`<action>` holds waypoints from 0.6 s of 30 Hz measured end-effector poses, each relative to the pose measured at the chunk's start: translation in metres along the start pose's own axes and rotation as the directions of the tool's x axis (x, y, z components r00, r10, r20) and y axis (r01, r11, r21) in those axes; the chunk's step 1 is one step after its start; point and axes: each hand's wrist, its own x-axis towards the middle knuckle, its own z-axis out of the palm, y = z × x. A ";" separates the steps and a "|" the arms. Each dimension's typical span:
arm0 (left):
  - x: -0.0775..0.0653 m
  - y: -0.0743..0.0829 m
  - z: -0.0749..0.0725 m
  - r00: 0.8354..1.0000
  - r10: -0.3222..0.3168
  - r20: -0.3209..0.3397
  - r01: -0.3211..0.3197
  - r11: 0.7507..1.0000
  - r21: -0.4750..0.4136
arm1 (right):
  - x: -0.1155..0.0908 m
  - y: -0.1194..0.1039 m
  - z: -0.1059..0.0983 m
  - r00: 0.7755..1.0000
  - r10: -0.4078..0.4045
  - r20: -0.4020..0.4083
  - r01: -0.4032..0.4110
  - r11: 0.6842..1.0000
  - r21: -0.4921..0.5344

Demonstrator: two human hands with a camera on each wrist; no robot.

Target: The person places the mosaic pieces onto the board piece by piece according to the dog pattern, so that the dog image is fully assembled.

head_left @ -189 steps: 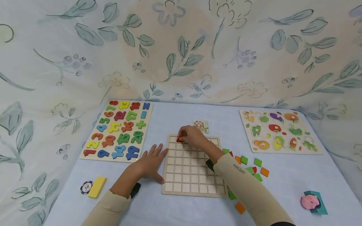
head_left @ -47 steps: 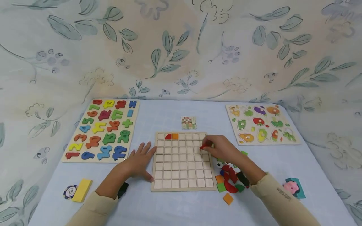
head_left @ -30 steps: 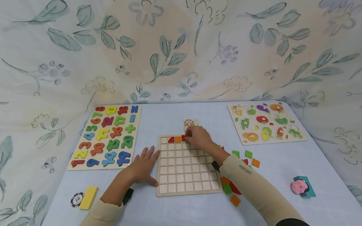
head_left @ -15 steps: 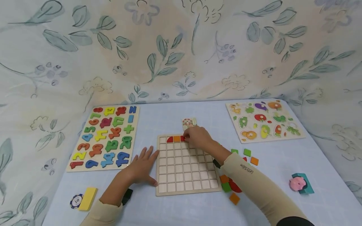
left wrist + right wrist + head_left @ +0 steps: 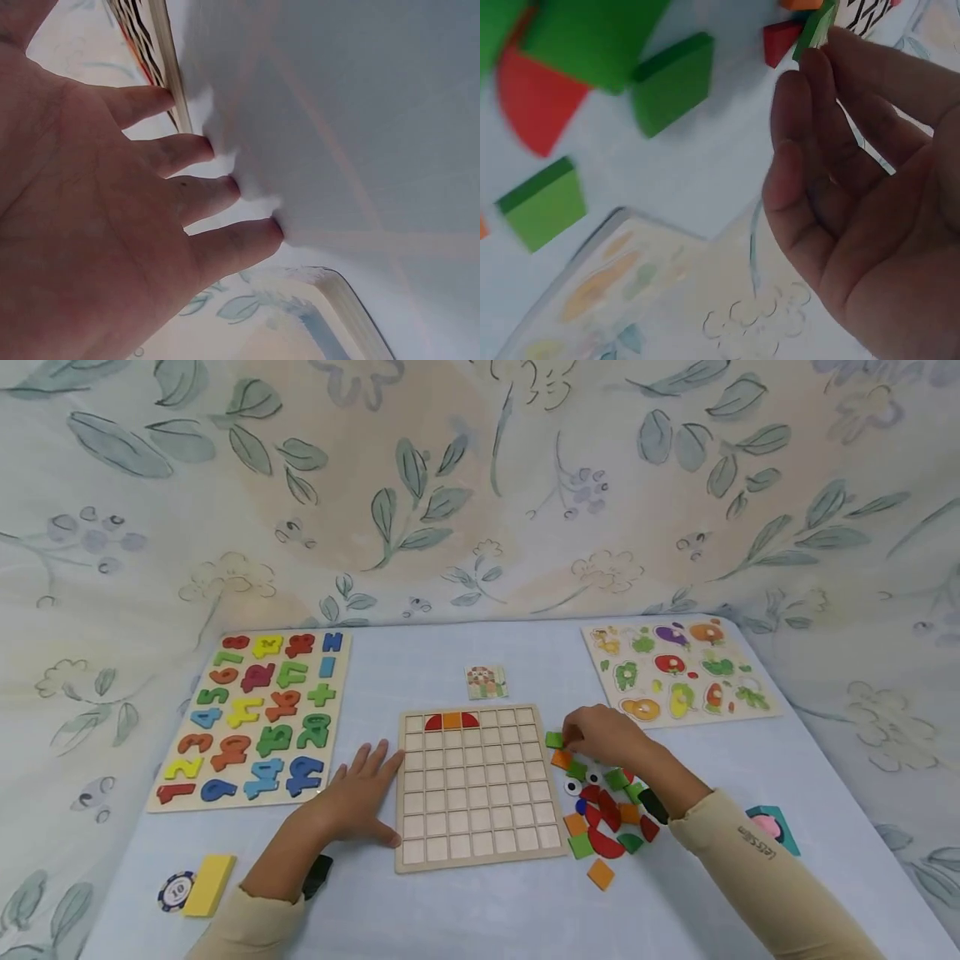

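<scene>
A wooden grid board (image 5: 480,785) lies mid-table. In its top row a red quarter-circle tile (image 5: 433,722), an orange square tile (image 5: 452,720) and another red quarter-circle tile (image 5: 469,719) sit side by side. My left hand (image 5: 352,802) rests with spread fingers on the cloth at the board's left edge; its palm shows in the left wrist view. Right of the board, my right hand (image 5: 603,735) pinches a green square tile (image 5: 814,31) between thumb and fingertips, over a loose pile of tiles. Part of that pile is hidden by the hand and sleeve.
A picture card (image 5: 486,682) lies behind the board. A number puzzle (image 5: 341,693) stands left, a vegetable puzzle (image 5: 622,643) right. A yellow block (image 5: 209,886) and poker chip (image 5: 176,892) lie front left; a teal block with a pink figure (image 5: 783,831) is at right.
My right hand has set the second red quarter-circle in the top row, let go, and moved right to the pile, where it pinches a green tile. The left hand stays put.
</scene>
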 end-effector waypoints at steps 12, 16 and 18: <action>-0.003 -0.002 -0.004 1.000 -0.012 0.007 0.012 1.000 -0.003 | -0.030 0.007 0.013 0.989 0.085 0.120 -0.078 0.995 -0.061; -0.002 0.000 -0.005 1.000 0.000 0.009 0.000 1.000 0.002 | -0.038 0.010 0.022 0.993 0.049 0.111 -0.043 0.998 -0.055; -0.001 0.002 -0.005 1.000 0.012 0.010 -0.012 1.000 0.006 | -0.043 0.012 0.025 0.994 0.047 0.096 -0.043 0.998 -0.051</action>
